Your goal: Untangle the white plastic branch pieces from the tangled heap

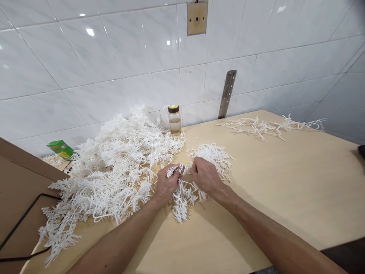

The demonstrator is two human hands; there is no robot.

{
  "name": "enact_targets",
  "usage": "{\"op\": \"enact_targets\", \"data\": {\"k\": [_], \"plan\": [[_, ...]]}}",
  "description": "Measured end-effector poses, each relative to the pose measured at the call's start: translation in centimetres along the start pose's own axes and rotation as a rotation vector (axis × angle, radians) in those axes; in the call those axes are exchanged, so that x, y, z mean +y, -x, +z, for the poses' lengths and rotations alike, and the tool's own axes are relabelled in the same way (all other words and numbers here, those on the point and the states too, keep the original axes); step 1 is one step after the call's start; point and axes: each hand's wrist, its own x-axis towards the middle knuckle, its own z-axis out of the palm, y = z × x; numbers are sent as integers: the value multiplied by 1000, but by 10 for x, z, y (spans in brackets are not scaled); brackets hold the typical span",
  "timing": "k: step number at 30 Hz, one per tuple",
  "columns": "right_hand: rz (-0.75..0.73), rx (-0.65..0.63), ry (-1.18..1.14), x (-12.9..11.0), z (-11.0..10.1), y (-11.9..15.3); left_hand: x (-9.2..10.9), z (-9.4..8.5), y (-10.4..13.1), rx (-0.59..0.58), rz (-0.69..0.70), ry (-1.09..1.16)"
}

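My left hand is closed around a white branched plastic piece, whose bristly ends hang down below the fingers. Close on its right, my right hand has its fingers pinched together at the piece's upper part; what they grip is too small to make out. A large heap of similar white branched pieces lies to the left. Just behind my right hand is a small pile of short white bits. Several bare white stems lie at the back right of the table.
The wooden table meets a tiled wall. A jar with a dark lid stands behind the heap. At left are a green box and a cardboard box with a black wire. A metal strip leans on the wall.
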Motion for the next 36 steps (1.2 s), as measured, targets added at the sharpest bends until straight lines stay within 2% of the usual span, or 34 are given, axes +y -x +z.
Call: {"op": "enact_targets", "data": {"k": [3,6,10,12,15,17,19,25,29,32,36], "plan": [[70,101,49,22,-7,-8,4,0,0,-18,-32,63],[59,195,-64,35,-15,-13,8,2,0,18,-151,118],[8,263,-306,20,-20,-8,11,2,0,54,-209,124],[28,213,-434,6,-21,-3,12,1,0,52,-188,104],[155,-23,-579,-8,-22,2,13,0,1,48,-176,82],[217,-151,-606,-10,-22,3,13,1,1,45,-180,67],[252,-214,-620,-9,-19,2,10,1,1,31,-166,48],[321,-233,-680,-2,-10,1,-3,3,-4,-19,-22,-9],[287,-210,-662,-3,-9,1,-5,3,-3,0,-45,21],[245,-184,-586,-5,-10,2,-4,3,-2,-2,-39,16],[111,-146,-349,-8,-7,4,-3,2,-2,-8,-12,-46]]}}
